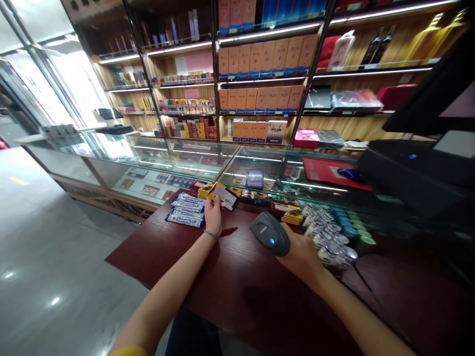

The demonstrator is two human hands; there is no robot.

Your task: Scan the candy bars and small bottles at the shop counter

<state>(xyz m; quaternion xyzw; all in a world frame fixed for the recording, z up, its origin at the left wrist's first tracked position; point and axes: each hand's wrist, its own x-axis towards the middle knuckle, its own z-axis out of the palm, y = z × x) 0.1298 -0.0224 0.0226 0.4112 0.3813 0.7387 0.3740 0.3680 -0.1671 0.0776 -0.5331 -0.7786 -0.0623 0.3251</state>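
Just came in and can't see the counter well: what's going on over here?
A person at a dark wooden counter holds a small pack in the left hand and a barcode scanner in the right hand, with the scanner facing the pack. Blue-and-white bars lie beside the left hand and small tins beside the right. Glass display cases stand behind.

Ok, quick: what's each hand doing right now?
Left hand: closed on a small packet, held above the counter.
Right hand: closed around a barcode scanner.
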